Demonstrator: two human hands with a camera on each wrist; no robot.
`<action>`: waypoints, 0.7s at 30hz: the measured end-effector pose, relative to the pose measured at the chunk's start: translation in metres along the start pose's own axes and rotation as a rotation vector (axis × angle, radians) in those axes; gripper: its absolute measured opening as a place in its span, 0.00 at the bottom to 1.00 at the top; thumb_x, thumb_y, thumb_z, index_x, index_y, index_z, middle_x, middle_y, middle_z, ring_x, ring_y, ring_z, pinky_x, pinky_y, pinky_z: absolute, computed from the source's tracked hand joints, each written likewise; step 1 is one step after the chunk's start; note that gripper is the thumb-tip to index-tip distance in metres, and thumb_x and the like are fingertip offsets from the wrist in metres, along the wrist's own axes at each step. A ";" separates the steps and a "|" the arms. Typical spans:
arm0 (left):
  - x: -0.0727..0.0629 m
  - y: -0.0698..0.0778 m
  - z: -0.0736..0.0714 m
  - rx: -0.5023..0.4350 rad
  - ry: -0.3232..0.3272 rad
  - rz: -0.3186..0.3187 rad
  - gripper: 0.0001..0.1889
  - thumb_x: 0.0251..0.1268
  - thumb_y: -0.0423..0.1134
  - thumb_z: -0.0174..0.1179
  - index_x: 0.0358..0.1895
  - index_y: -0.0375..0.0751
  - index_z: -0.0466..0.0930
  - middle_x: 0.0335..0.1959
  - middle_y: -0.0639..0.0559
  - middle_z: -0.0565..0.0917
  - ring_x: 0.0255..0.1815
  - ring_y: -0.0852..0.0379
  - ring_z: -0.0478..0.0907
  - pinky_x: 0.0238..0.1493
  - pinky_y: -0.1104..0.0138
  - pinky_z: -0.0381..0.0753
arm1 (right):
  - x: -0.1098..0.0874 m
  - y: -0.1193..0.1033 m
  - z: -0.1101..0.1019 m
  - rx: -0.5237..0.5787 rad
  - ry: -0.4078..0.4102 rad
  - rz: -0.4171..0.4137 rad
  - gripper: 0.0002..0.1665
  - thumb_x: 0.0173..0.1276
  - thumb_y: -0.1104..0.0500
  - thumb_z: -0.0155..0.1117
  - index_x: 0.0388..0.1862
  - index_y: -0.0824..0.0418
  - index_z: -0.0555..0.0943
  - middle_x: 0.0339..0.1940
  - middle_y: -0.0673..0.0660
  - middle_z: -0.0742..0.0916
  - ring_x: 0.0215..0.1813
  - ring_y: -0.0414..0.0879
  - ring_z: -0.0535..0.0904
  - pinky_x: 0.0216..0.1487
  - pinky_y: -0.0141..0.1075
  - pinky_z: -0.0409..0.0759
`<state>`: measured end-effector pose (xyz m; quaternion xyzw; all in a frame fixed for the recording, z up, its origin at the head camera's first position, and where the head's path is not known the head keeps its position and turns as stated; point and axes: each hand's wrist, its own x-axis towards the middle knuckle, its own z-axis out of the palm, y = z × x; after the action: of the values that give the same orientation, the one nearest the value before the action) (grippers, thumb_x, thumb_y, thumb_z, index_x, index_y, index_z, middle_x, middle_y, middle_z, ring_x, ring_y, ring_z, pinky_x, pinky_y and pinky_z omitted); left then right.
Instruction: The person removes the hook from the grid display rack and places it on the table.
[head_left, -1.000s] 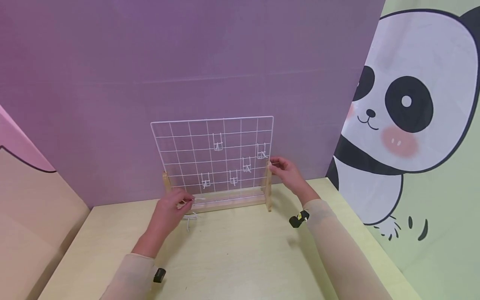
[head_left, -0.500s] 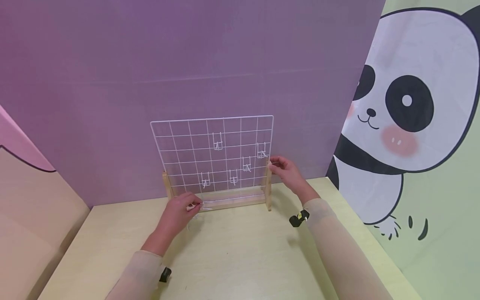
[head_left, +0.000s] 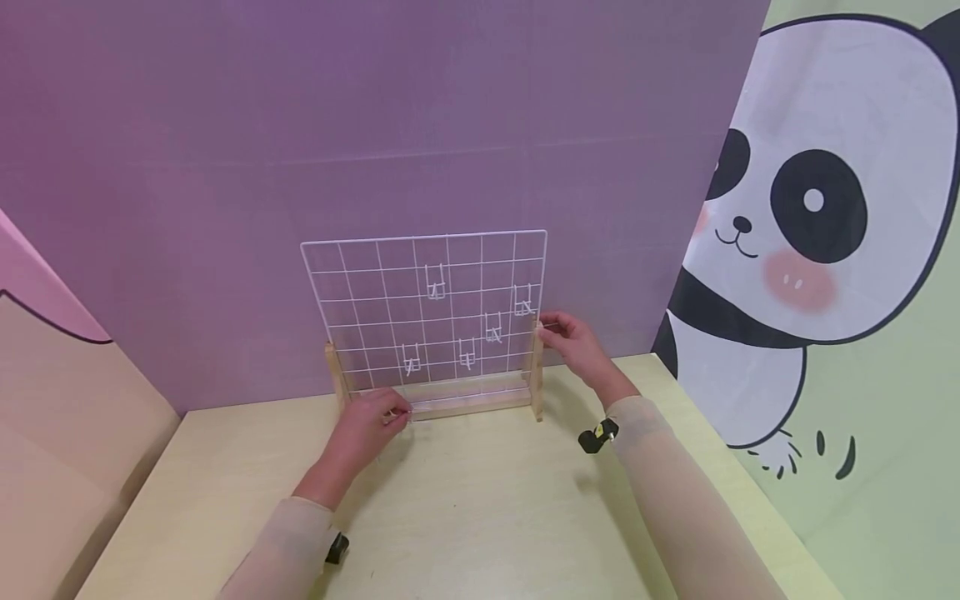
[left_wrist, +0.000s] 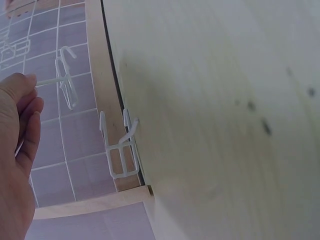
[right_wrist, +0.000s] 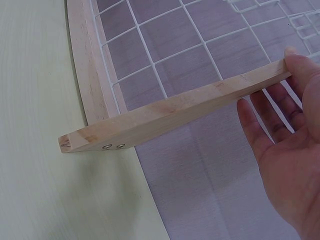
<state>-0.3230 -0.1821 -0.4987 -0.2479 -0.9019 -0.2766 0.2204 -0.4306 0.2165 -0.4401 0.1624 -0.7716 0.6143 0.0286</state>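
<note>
My left hand (head_left: 367, 423), low in front of the rack, pinches the prong of a white wire hook (left_wrist: 64, 79) between thumb and fingers. In the left wrist view that hook stands out in front of the white wire grid (left_wrist: 58, 42). A second loose hook (left_wrist: 121, 146) overlaps the wooden base rail (left_wrist: 102, 65) in that view. At the other end, my right hand (head_left: 573, 340) grips the top of the right wooden upright (right_wrist: 175, 102), thumb on one side and fingers on the other. Several hooks, among them an upper one (head_left: 437, 292), hang on the grid.
The rack's left wooden upright (head_left: 335, 371) stands behind my left hand. Pale wood tabletop (head_left: 480, 517) extends in front of the rack. A purple backdrop (head_left: 420, 125) rises close behind it, and a panda picture (head_left: 825, 208) covers the right wall.
My left hand has moved right and slightly down along the rack's base, carrying the hook. It now covers the loose hook in the head view. My right hand stays on the upright.
</note>
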 end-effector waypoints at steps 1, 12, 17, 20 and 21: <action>0.000 0.000 0.001 0.006 -0.008 -0.004 0.09 0.65 0.26 0.78 0.41 0.43 0.90 0.40 0.55 0.90 0.41 0.53 0.90 0.45 0.57 0.92 | 0.000 0.000 0.000 0.001 -0.001 -0.002 0.21 0.86 0.61 0.64 0.72 0.68 0.80 0.66 0.68 0.86 0.68 0.61 0.83 0.75 0.57 0.79; 0.000 -0.003 0.011 0.054 -0.067 -0.005 0.09 0.65 0.27 0.77 0.37 0.47 0.89 0.36 0.58 0.88 0.39 0.56 0.88 0.45 0.58 0.91 | 0.001 0.001 0.000 -0.008 0.002 0.001 0.21 0.86 0.61 0.64 0.71 0.67 0.80 0.65 0.67 0.86 0.66 0.60 0.83 0.74 0.56 0.80; 0.000 -0.004 0.014 0.066 -0.066 0.023 0.10 0.64 0.26 0.77 0.36 0.47 0.89 0.36 0.57 0.89 0.38 0.56 0.88 0.44 0.58 0.91 | 0.000 0.000 0.000 -0.001 -0.002 -0.003 0.21 0.86 0.61 0.65 0.71 0.68 0.80 0.65 0.67 0.86 0.66 0.59 0.84 0.74 0.56 0.80; 0.001 -0.005 0.016 0.089 -0.063 0.042 0.10 0.63 0.26 0.77 0.35 0.46 0.88 0.36 0.57 0.89 0.37 0.56 0.88 0.43 0.59 0.91 | -0.001 -0.001 0.000 0.008 -0.004 -0.006 0.21 0.85 0.61 0.65 0.71 0.68 0.80 0.65 0.67 0.87 0.66 0.58 0.84 0.74 0.55 0.81; 0.001 -0.006 0.016 0.099 -0.064 0.045 0.10 0.63 0.26 0.77 0.35 0.46 0.88 0.36 0.57 0.89 0.37 0.56 0.88 0.43 0.59 0.90 | -0.001 -0.001 0.000 0.010 -0.004 -0.006 0.21 0.85 0.61 0.65 0.71 0.68 0.80 0.64 0.67 0.87 0.66 0.59 0.84 0.74 0.55 0.81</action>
<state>-0.3312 -0.1760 -0.5127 -0.2655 -0.9153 -0.2187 0.2095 -0.4296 0.2163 -0.4395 0.1663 -0.7681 0.6177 0.0280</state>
